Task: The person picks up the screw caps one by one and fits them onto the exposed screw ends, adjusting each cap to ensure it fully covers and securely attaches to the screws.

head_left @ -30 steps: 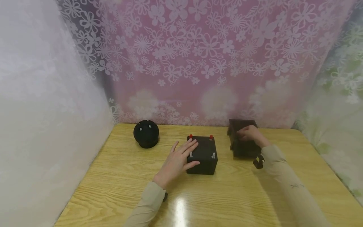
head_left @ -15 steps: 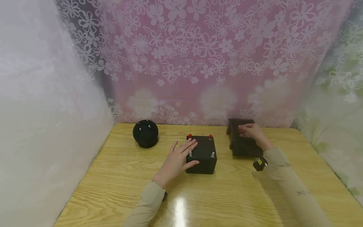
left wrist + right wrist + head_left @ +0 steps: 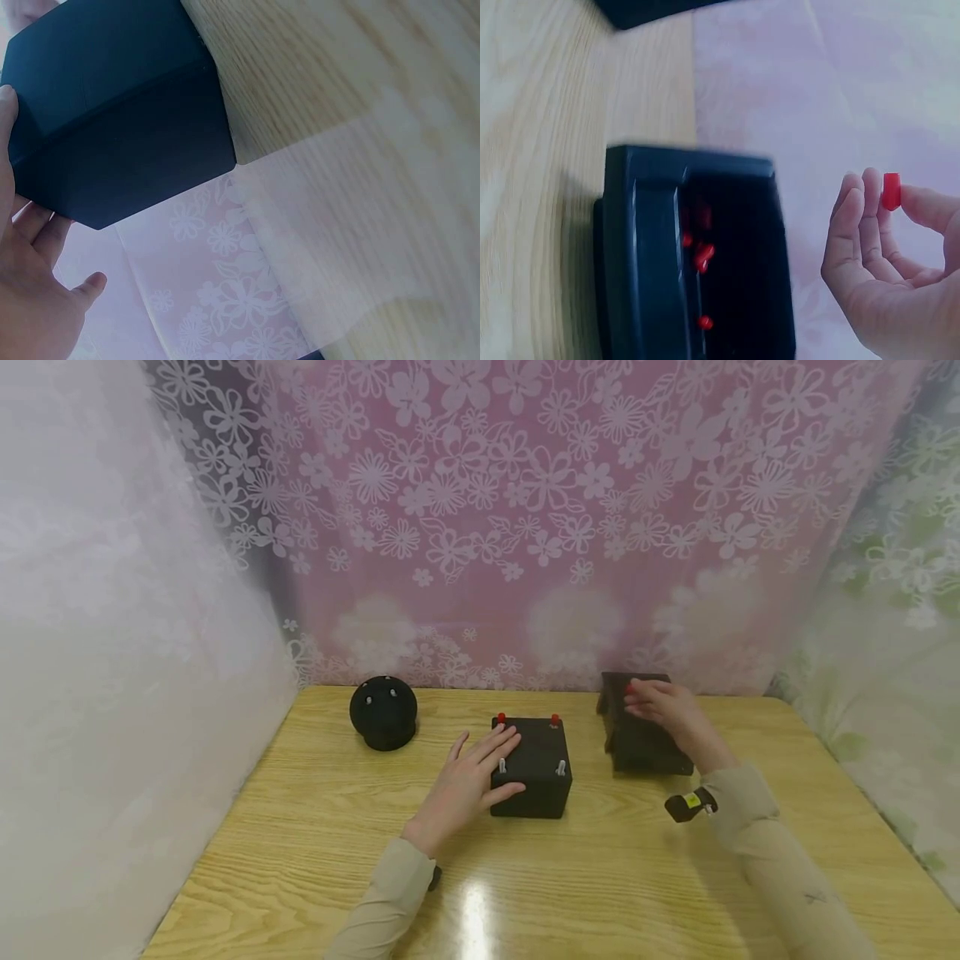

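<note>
Right wrist view: your right hand [image 3: 892, 262] pinches one small red cap [image 3: 892, 192] between thumb and a fingertip, with the other fingers loosely bent beside it. The cap's long axis runs across the line of the pinch, so both its ends look free of your grip. Which end is hollow is too small to tell.

The relation that matters, as I judge it, is cap to peg. In the head view, your right hand is up at the open black bin [image 3: 651, 763], whose inside holds loose red pieces [image 3: 703, 256]. The black box [image 3: 536, 752] lies to your left of that hand and nearer to your body. On its top, the right front peg [image 3: 561, 767] and the left front peg [image 3: 502, 766] stand bare and roughly upright, while the left rear red cap [image 3: 501, 718] and the right rear red cap [image 3: 555, 720] sit at the far corners.

Of the bare pegs, the right front one is closer to your pinching hand. The left front one is just beside your left hand [image 3: 463, 793], which rests with spread fingers on the box's left side and top, gripping nothing small. A reach there would likely need to clear your left thumb. Lining the cap's axis up with a peg would probably call for a wrist turn.
</note>
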`<action>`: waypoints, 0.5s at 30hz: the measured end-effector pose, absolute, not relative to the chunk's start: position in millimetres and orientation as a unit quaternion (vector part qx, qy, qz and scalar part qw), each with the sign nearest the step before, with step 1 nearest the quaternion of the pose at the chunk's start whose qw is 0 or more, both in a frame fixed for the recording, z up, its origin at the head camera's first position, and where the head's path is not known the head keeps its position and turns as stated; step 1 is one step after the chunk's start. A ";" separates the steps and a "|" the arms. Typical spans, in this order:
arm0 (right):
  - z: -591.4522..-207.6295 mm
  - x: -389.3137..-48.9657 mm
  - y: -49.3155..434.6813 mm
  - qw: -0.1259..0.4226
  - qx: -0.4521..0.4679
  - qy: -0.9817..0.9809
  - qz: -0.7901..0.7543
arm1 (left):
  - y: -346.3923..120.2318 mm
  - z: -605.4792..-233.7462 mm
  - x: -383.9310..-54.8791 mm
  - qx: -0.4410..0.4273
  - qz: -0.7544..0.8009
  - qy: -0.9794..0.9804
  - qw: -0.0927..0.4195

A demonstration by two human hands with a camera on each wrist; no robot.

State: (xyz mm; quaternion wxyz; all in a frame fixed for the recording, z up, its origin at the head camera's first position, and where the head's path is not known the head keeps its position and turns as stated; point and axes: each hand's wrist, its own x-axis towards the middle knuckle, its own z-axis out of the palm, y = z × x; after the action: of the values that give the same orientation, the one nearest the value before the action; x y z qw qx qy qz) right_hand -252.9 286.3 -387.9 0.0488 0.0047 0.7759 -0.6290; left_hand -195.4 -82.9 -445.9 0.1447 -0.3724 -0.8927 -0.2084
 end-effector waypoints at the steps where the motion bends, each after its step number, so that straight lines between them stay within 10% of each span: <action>1: -385.4 -250.9 282.8 0.049 0.003 0.776 -0.629 | -83.0 -445.6 -195.4 -0.372 -0.208 -0.893 0.145; 15: -369.5 -226.6 239.8 0.053 -0.038 0.779 -0.623 | -83.4 -444.1 -194.6 -0.373 -0.205 -0.894 0.141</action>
State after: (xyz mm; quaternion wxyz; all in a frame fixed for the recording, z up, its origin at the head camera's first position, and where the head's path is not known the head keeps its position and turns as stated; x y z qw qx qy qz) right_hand -226.6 239.8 -369.5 0.0526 -0.0382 0.7793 -0.6233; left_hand -194.6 -83.4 -444.1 0.1410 -0.3730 -0.8939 -0.2048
